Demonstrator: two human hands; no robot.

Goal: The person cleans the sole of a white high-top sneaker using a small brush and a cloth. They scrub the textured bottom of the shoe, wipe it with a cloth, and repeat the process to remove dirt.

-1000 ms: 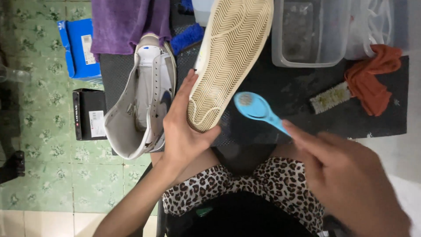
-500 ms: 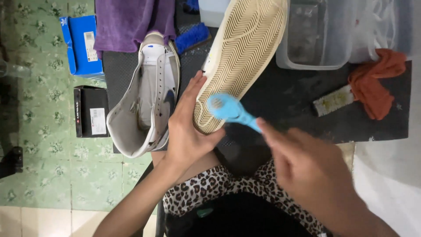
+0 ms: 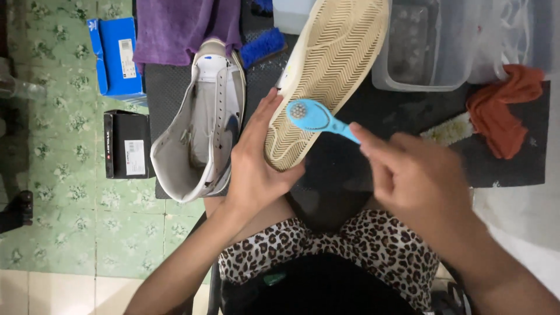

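Blue brush [image 3: 309, 115] on shoe sole [image 3: 329, 76]

A second ago the blue brush [image 3: 315, 118] was held clear of the shoe [image 3: 329, 76], beside its heel. Since then the right hand [image 3: 417, 178] has carried it up and leftward, and its round head now lies over the heel end of the ribbed sole.

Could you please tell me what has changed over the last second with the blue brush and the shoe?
The right hand has carried the blue brush leftward, from beside the upturned shoe onto its cream sole, near the heel. Nothing was picked up or released. The left hand still grips the shoe's heel end, and the second shoe lies unmoved.
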